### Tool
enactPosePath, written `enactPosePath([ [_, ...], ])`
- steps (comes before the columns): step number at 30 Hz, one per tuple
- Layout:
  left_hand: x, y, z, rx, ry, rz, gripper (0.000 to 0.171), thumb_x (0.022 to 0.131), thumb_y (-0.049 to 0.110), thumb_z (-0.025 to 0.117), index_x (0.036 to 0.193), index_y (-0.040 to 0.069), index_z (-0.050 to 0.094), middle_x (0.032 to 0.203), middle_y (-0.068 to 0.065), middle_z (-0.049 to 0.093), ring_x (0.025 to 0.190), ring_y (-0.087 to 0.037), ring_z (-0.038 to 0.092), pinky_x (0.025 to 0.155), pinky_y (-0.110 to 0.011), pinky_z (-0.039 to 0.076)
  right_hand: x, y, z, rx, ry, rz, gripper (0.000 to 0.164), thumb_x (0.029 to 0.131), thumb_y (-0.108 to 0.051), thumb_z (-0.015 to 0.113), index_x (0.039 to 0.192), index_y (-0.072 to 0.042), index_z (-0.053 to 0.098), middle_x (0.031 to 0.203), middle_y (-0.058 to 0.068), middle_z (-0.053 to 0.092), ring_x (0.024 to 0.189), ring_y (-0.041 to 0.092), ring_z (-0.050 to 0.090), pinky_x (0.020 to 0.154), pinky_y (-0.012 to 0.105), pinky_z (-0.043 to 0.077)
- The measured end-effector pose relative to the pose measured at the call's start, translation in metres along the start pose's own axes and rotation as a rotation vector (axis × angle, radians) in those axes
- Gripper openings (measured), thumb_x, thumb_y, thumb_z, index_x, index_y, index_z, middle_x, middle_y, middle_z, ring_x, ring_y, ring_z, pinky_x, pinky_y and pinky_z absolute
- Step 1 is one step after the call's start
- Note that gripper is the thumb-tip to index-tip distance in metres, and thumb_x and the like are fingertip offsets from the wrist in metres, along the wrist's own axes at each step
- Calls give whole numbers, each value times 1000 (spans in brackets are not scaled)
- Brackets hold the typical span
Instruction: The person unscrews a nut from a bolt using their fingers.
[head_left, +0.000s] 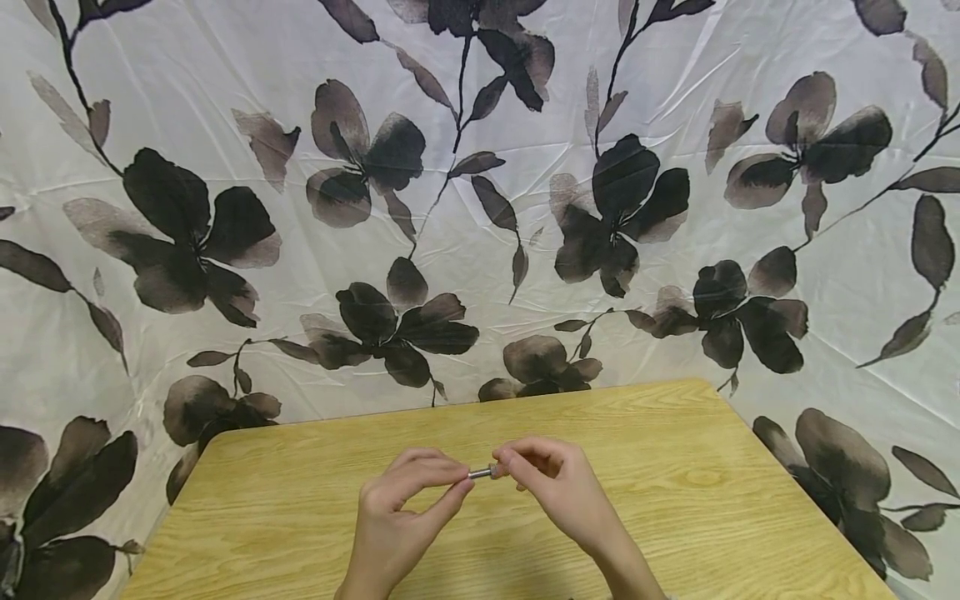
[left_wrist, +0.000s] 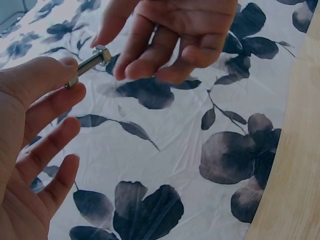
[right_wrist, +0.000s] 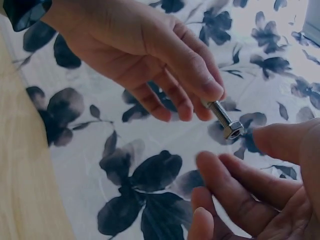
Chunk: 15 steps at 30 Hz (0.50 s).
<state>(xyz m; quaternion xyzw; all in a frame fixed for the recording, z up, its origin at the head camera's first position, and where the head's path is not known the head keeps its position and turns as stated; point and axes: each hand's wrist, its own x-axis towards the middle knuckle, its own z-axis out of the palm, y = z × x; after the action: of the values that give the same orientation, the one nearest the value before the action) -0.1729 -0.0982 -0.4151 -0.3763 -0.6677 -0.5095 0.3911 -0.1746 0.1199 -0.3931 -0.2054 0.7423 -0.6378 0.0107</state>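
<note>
My left hand (head_left: pixel 405 508) pinches one end of a silver threaded bolt (left_wrist: pixel 89 66) between thumb and index finger; its other fingers are spread apart in the left wrist view. A hex nut (right_wrist: pixel 233 131) sits at the bolt's free end, which points toward my right hand (head_left: pixel 558 483). In the right wrist view, the right thumb (right_wrist: pixel 280 145) and fingers (right_wrist: pixel 215 170) stand on either side of the nut with a gap around it. The bolt's held end is partly hidden by the left fingertips.
Beneath both hands lies a light wood-grain table (head_left: pixel 675 483) with rounded far corners. A white cloth (head_left: pixel 510 250) with dark flower prints hangs behind and beside it. A dark band (right_wrist: pixel 25 12) is on the left wrist.
</note>
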Motion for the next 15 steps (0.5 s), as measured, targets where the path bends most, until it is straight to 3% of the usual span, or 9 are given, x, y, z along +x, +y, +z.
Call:
enactPosePath([
  [6, 1, -3, 0, 11, -27, 85, 28, 71, -7, 89, 95, 5, 81, 86, -11, 79, 86, -22, 69, 86, -19, 57, 0, 2, 0, -7, -44, 32, 27, 104, -27, 62, 102, -6, 79, 91, 16, 78, 88, 14, 69, 72, 27, 54],
  [15, -1, -4, 0, 40, -31, 80, 25, 74, -3, 89, 95, 5, 81, 87, -10, 79, 86, -22, 69, 87, -19, 57, -2, 3, -2, 32, -73, -6, 19, 101, -21, 68, 109, -7, 77, 96, 15, 77, 88, 18, 74, 80, 29, 59],
])
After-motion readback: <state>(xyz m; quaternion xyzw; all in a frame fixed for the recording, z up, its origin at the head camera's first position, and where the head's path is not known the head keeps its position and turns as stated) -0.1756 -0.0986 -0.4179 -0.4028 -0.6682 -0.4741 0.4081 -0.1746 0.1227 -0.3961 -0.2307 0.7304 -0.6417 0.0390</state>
